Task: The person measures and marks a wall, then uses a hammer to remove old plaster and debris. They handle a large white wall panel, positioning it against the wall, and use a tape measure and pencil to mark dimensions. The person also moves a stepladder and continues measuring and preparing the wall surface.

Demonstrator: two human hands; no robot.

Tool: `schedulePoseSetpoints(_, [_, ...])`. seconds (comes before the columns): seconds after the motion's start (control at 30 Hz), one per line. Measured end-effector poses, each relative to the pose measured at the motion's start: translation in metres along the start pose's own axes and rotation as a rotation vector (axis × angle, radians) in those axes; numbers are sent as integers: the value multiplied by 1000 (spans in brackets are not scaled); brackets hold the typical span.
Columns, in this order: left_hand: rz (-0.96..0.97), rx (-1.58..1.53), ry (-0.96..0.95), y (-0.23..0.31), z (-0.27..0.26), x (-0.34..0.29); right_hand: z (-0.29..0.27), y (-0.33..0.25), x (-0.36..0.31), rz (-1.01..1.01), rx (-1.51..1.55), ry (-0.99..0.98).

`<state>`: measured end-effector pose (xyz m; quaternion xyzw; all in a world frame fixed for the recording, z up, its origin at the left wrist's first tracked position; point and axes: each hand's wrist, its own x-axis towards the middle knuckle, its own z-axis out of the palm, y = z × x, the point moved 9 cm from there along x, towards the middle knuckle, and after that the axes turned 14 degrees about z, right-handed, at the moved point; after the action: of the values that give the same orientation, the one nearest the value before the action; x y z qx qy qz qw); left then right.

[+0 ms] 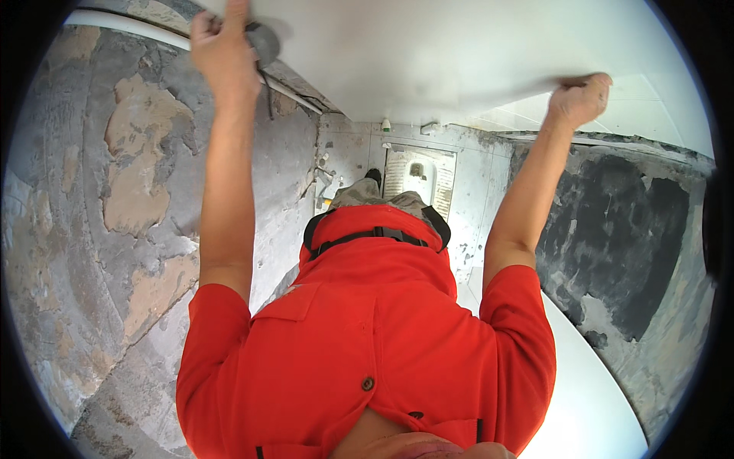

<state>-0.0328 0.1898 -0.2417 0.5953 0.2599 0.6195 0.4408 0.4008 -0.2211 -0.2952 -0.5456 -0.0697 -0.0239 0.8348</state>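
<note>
Red cloth fills the near part of the view: the person's short-sleeved shirt (pixel 367 336), buttoned at the collar, with a black strap (pixel 372 235) crossing just beyond it. From the shoulders both bare forearms rise away toward a large white panel (pixel 428 53) that spans the top of the picture, flat and smooth, its underside facing the camera. The left hand (pixel 223 47) is pressed up against the panel near its left end, fingers wrapped shut around a small grey rounded tool (pixel 264 40) that touches the panel's surface; what kind of tool it is cannot be told. The right hand (pixel 579 98) is at the panel's lower right edge, fingers curled closed over that edge and gripping it. Beyond the shirt, between the arms, lie patterned trousers (pixel 375 197) and a dark shoe (pixel 373 176) on a pale tiled floor (pixel 474 176), with a white squat toilet pan (pixel 419 174) set into it just past the foot. To the left stands a rough grey wall (pixel 99 191) with patches of tan plaster; to the right, another wall (pixel 627 237) smeared with dark grey mortar, and a white sheet (pixel 589 398) leaning along its base.
</note>
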Motion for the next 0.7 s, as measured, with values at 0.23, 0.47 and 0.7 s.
schedulePoseSetpoints(0.23, [-70, 132, -283, 24, 75, -31, -76, -14, 34, 101, -1, 104])
schedulePoseSetpoints(0.47, [114, 313, -489, 17, 123, -33, -147, 23, 83, 186, 9, 67])
schedulePoseSetpoints(0.7, [-116, 165, -417, -23, 90, -36, -75, 16, 59, 187, -119, -89])
